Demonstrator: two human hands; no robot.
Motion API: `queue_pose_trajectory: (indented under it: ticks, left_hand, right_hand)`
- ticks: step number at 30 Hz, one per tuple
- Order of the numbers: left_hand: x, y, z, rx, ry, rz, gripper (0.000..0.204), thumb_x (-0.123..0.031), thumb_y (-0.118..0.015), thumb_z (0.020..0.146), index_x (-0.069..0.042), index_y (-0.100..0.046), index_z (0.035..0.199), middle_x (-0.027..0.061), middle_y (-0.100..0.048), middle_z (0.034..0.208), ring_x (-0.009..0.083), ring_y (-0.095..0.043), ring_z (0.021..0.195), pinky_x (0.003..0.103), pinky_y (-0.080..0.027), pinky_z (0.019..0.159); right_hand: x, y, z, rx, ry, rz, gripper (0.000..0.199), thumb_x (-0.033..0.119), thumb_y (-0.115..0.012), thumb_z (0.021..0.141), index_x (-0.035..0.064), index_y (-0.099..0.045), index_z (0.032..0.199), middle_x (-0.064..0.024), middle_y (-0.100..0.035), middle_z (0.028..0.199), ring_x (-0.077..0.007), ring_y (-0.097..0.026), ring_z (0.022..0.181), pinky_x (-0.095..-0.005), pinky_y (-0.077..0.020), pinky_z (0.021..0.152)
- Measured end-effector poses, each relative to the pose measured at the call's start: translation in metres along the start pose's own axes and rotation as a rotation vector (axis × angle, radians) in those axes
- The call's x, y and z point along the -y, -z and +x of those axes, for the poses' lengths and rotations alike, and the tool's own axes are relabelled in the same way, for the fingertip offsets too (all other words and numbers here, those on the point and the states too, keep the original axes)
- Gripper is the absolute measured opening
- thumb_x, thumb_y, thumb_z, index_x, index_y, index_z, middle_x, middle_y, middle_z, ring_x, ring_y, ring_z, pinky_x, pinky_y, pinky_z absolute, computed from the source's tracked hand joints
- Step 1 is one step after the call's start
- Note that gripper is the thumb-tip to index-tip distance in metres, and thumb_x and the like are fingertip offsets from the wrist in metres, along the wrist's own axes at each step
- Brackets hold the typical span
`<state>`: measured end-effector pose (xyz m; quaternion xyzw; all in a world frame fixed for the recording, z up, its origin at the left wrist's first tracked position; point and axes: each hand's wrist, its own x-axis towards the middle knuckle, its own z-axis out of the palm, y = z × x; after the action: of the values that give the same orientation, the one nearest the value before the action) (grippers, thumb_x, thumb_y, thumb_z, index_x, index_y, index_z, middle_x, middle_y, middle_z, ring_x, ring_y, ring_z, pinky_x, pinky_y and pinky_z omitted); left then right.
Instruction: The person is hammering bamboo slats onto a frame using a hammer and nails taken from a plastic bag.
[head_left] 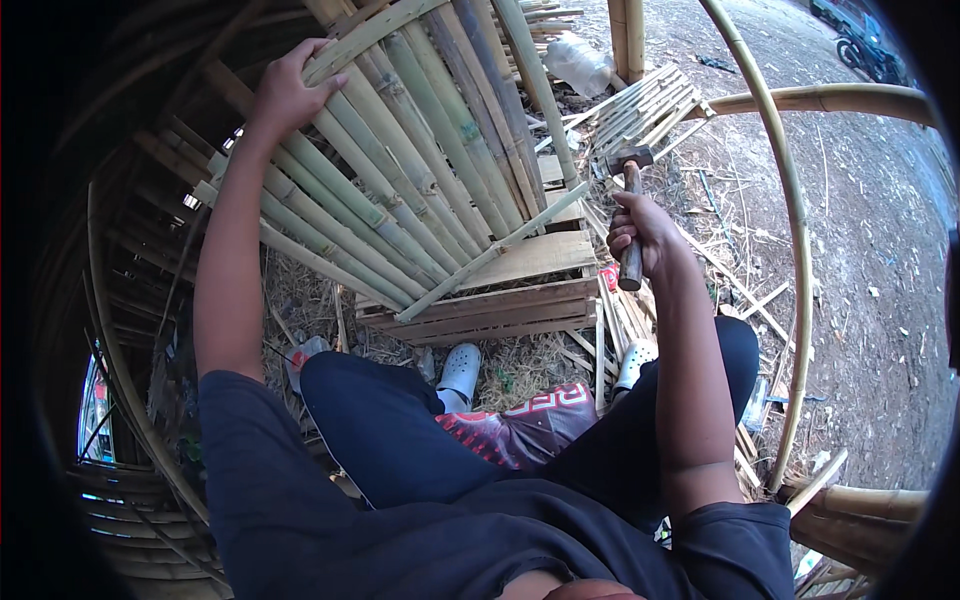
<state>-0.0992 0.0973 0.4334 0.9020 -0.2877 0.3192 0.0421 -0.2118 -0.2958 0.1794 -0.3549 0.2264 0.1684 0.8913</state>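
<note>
A panel of split bamboo slats (pixel 400 160) leans at a slant before me, its lower edge by a low wooden crate (pixel 500 308). At the panel's upper left corner, my left hand (pixel 292 88) is closed around the end of the bamboo cross strip (pixel 372 38). A second cross strip (pixel 492 254) runs along the lower ends of the slats. My right hand (pixel 645 232) grips the wooden handle of a hammer (pixel 632 180), which is held upright to the right of the panel. The hammer's dark metal head points away from me, apart from the slats.
Cut bamboo strips (pixel 645 110) lie stacked beyond the hammer. A curved bamboo pole (pixel 795 220) rises at the right, with a thick horizontal pole (pixel 840 98) behind it. Scraps and straw litter the ground. A bamboo wall (pixel 140 260) stands at the left. A motorcycle (pixel 872 50) is far right.
</note>
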Motion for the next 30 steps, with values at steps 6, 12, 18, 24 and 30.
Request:
queue_pose_trajectory:
  ticks: [6, 12, 18, 24, 30]
  left_hand:
    - [0.000, 0.014, -0.020, 0.003, 0.099, -0.034, 0.047, -0.026, -0.078, 0.084, -0.005, -0.063, 0.124, 0.0121, -0.071, 0.113, 0.0201, -0.068, 0.107, 0.034, -0.050, 0.094]
    - [-0.007, 0.019, -0.027, -0.027, 0.163, -0.017, 0.049, -0.033, -0.077, 0.084, -0.012, -0.062, 0.125, 0.0143, -0.071, 0.112, 0.0304, -0.069, 0.104, 0.039, -0.052, 0.091]
    - [-0.031, 0.019, -0.026, -0.036, 0.215, 0.184, 0.049, -0.035, -0.074, 0.085, -0.014, -0.060, 0.127, 0.0159, -0.072, 0.109, 0.0353, -0.068, 0.105, 0.044, -0.053, 0.090]
    - [-0.045, 0.024, -0.029, -0.033, 0.230, 0.108, 0.050, -0.035, -0.075, 0.084, -0.015, -0.060, 0.127, 0.0160, -0.072, 0.106, 0.0353, -0.069, 0.102, 0.044, -0.054, 0.089]
    - [-0.074, 0.034, -0.028, -0.041, 0.229, 0.130, 0.049, -0.038, -0.076, 0.084, -0.014, -0.061, 0.124, 0.0162, -0.072, 0.106, 0.0356, -0.069, 0.100, 0.044, -0.054, 0.085]
  right_hand:
    - [0.004, 0.000, 0.001, -0.019, 0.027, -0.005, 0.025, 0.021, -0.050, 0.101, 0.0138, -0.035, 0.083, 0.0070, -0.034, 0.060, -0.0028, -0.033, 0.044, -0.0190, -0.0320, 0.034]
    - [0.005, -0.001, 0.000, -0.004, 0.043, -0.042, 0.024, 0.024, -0.052, 0.101, 0.0121, -0.037, 0.088, 0.0041, -0.036, 0.064, -0.0051, -0.034, 0.046, -0.0204, -0.0320, 0.036]
    - [0.003, -0.018, -0.005, 0.110, 0.109, -0.034, 0.032, 0.034, -0.052, 0.102, 0.0146, -0.037, 0.082, 0.0068, -0.032, 0.060, -0.0044, -0.031, 0.045, -0.0204, -0.0280, 0.036]
    - [0.009, -0.040, -0.011, 0.257, 0.257, -0.044, 0.051, 0.062, -0.042, 0.101, 0.0161, -0.036, 0.078, 0.0090, -0.025, 0.056, -0.0045, -0.025, 0.043, -0.0212, -0.0241, 0.037]
    - [0.040, -0.067, -0.037, 0.256, 0.594, 0.043, 0.059, 0.069, -0.036, 0.099, 0.0135, -0.037, 0.079, 0.0075, -0.026, 0.055, -0.0065, -0.025, 0.042, -0.0229, -0.0236, 0.039]
